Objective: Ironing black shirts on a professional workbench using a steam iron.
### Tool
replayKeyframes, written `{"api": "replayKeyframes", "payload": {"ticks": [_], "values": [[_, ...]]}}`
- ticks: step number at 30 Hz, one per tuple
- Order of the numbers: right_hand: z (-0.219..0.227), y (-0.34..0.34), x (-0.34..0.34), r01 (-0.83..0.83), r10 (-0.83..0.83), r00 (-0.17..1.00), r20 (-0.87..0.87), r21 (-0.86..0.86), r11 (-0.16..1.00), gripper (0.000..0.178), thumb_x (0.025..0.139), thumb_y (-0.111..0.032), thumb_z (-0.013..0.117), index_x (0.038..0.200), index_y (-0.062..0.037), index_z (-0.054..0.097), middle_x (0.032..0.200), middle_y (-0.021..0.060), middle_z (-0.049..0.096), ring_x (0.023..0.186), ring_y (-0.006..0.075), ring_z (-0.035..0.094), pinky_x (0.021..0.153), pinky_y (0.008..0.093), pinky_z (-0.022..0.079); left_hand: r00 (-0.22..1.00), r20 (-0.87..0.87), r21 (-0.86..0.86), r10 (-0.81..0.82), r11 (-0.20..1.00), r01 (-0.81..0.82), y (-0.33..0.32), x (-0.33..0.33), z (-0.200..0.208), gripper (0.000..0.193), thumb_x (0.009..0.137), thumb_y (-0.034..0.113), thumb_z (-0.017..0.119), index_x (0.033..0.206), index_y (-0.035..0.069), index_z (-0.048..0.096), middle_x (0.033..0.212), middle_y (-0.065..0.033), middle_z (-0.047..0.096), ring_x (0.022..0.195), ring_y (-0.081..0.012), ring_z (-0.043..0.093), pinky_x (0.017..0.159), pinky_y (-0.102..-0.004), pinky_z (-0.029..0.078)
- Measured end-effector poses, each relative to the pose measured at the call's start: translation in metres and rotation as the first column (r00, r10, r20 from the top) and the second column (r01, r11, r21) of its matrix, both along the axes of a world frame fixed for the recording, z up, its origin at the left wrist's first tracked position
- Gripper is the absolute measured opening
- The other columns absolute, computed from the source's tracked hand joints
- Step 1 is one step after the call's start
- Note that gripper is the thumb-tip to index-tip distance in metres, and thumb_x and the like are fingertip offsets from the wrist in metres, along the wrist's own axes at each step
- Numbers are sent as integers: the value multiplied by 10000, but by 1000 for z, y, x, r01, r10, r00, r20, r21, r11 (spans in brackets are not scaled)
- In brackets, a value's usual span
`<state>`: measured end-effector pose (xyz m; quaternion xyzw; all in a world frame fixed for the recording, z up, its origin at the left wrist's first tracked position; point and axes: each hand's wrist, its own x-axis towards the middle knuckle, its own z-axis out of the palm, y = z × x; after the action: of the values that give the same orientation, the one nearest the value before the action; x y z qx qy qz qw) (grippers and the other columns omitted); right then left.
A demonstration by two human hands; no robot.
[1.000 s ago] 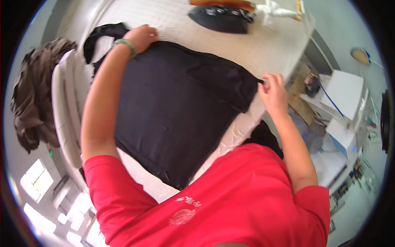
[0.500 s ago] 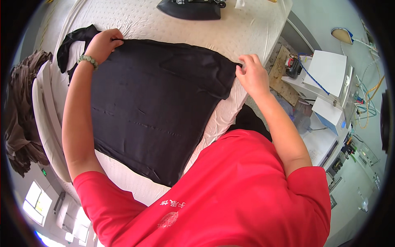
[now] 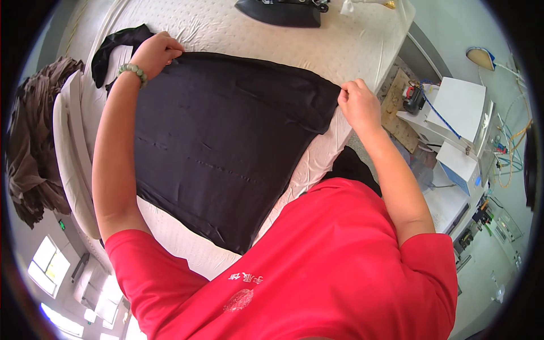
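A black garment [image 3: 221, 124] lies spread over the pale padded board [image 3: 226, 34], with a sleeve-like strip bunched at its far left. My left hand [image 3: 157, 55], a beaded bracelet at its wrist, pinches the far edge of the cloth near that strip. At the far right corner, the fingers of my right hand [image 3: 358, 106] are closed on the same garment. The edge between the two hands runs fairly straight. Small creases and a broken line of puckers cross the middle of the cloth.
An iron [image 3: 280, 12] stands at the far edge of the board. Brown gathered fabric [image 3: 37, 141] hangs at the left, beside a narrow padded arm [image 3: 73, 164]. To the right are a white machine [image 3: 459, 105] with hoses and a wooden board [image 3: 399, 113] lower down.
My right hand's fingers, somewhat apart before, have closed on the garment's corner. The whole view has shifted, so the board and iron appear slightly farther right. My left hand keeps its pinch.
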<state>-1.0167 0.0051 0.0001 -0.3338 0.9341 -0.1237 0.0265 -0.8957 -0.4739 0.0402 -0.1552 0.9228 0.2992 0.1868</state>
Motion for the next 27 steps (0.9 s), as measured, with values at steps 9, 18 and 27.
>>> {"api": "replayKeyframes", "payload": {"ticks": [9,18,27], "values": [[12,7,-9,201,-139,930,341,-153,967,88,891,-87,671,950,-22,673,869,95,697,751,209,693,680,334,553,972,-223,-156,-79,987,44,9,22,10,102,922,74,690,994,4,706,951,-71,608,823,-200,632,764,-321,508],[40,17,-14,276,-146,441,885,21,961,72,910,-45,642,935,22,652,784,51,677,689,118,656,642,271,545,932,-363,-335,-5,934,-126,12,19,-13,147,955,189,652,967,45,683,996,-119,632,926,-321,657,806,-397,518],[8,11,-8,156,-155,804,574,48,987,168,913,-159,712,944,-5,655,747,59,685,657,102,638,623,282,525,966,-258,-428,24,894,-137,30,5,-46,188,960,274,644,964,90,680,1043,-94,659,949,-334,666,806,-438,537]]}}
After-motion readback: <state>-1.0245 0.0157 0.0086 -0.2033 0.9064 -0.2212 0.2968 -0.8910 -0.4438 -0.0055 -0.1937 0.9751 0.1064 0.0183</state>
